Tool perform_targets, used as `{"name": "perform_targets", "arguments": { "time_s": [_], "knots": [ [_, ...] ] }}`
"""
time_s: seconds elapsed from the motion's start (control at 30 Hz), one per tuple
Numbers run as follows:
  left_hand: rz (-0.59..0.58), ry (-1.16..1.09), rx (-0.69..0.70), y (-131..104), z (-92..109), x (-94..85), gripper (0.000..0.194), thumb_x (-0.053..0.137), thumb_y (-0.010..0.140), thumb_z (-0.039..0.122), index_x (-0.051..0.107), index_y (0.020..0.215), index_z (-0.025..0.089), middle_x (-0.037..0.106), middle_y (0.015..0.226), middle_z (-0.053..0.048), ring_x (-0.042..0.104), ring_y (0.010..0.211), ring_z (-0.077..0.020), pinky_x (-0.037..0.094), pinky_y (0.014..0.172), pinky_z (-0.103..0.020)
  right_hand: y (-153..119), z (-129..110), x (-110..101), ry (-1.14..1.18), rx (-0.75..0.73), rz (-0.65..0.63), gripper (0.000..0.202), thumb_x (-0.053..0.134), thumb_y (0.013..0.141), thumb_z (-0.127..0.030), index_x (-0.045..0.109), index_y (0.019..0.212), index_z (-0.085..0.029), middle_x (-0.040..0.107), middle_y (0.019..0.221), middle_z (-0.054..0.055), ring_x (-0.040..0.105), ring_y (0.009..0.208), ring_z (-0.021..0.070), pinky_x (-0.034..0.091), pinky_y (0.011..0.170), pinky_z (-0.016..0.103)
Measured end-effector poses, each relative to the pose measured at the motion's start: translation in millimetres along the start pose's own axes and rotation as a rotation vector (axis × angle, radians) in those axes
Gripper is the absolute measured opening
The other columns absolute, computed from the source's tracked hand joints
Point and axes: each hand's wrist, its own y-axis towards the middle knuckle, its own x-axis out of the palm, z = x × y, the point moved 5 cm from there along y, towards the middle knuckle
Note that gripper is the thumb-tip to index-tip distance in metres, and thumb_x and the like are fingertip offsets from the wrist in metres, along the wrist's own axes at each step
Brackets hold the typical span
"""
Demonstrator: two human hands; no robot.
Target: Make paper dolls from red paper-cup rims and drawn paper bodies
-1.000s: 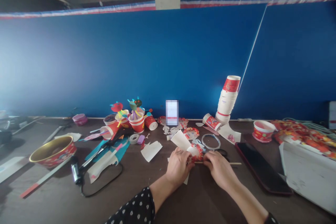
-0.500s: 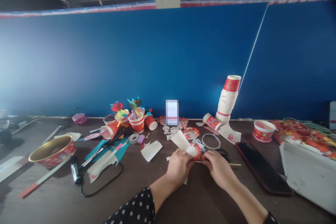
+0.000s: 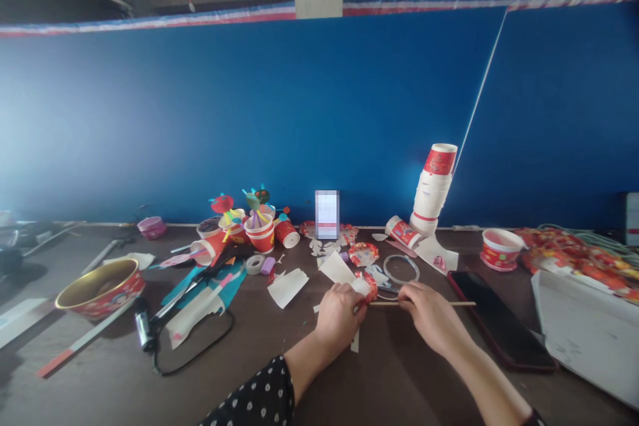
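Note:
A thin wooden stick (image 3: pixel 462 304) lies level between the hands and runs out to the right. My right hand (image 3: pixel 430 319) is closed on it, with the fingertips pinching its middle. My left hand (image 3: pixel 337 318) is closed on a red-and-white patterned paper piece (image 3: pixel 370 286), pressed low over the table. The stick's left end disappears at the left fingers, so I cannot tell whether they pinch it too. Just beyond the left hand is a white paper piece (image 3: pixel 339 267). A narrow white strip (image 3: pixel 355 341) pokes out under that hand.
Behind the right hand lies a clear tape ring (image 3: pixel 402 269). A black phone (image 3: pixel 502 319) and a white sheet (image 3: pixel 594 339) are to the right. A tall paper-cup stack (image 3: pixel 433 193) stands at the back. Leftward are paper cups (image 3: pixel 259 234), a gold-lined bowl (image 3: pixel 102 287) and a microphone (image 3: pixel 144 326).
My right hand has slid to the right, and the stick now reaches farther right. The left hand and the patterned paper have shifted slightly left, widening the gap between the hands.

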Motion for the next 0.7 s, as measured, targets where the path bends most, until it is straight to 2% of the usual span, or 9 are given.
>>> {"name": "perform_targets", "arguments": {
  "time_s": [0.2, 0.53, 0.7],
  "knots": [
    [0.006, 0.016, -0.015, -1.5, -1.0, 0.0, 0.019, 0.045, 0.079, 0.026, 0.064, 0.078, 0.022, 0.053, 0.074, -0.002, 0.047, 0.075, -0.016, 0.034, 0.066, -0.025, -1.3, 10.9, -8.2, 0.015, 0.03, 0.006, 0.015, 0.039, 0.077, -0.015, 0.048, 0.066, -0.02, 0.054, 0.072, -0.001, 0.052, 0.066, 0.0133, 0.033, 0.06, 0.023],
    [0.014, -0.067, -0.018, -2.2, 1.3, -4.4, 0.021, 0.045, 0.082, 0.028, 0.064, 0.076, 0.021, 0.054, 0.076, -0.002, 0.048, 0.074, -0.0148, 0.034, 0.066, -0.023, -0.7, 9.9, -6.9, 0.071, 0.058, -0.014, 0.014, 0.04, 0.076, -0.018, 0.05, 0.066, -0.021, 0.056, 0.074, 0.001, 0.053, 0.068, 0.015, 0.034, 0.061, 0.025],
    [0.029, -0.049, 0.014, -2.0, 0.7, -4.3, 0.012, 0.053, 0.077, 0.028, 0.062, 0.078, 0.021, 0.056, 0.073, -0.001, 0.048, 0.074, -0.0156, 0.034, 0.066, -0.024, -1.0, 8.3, -7.5, 0.084, 0.061, -0.016, 0.015, 0.039, 0.077, -0.019, 0.05, 0.068, -0.021, 0.056, 0.074, 0.001, 0.053, 0.067, 0.0154, 0.035, 0.061, 0.026]
  ]
}}
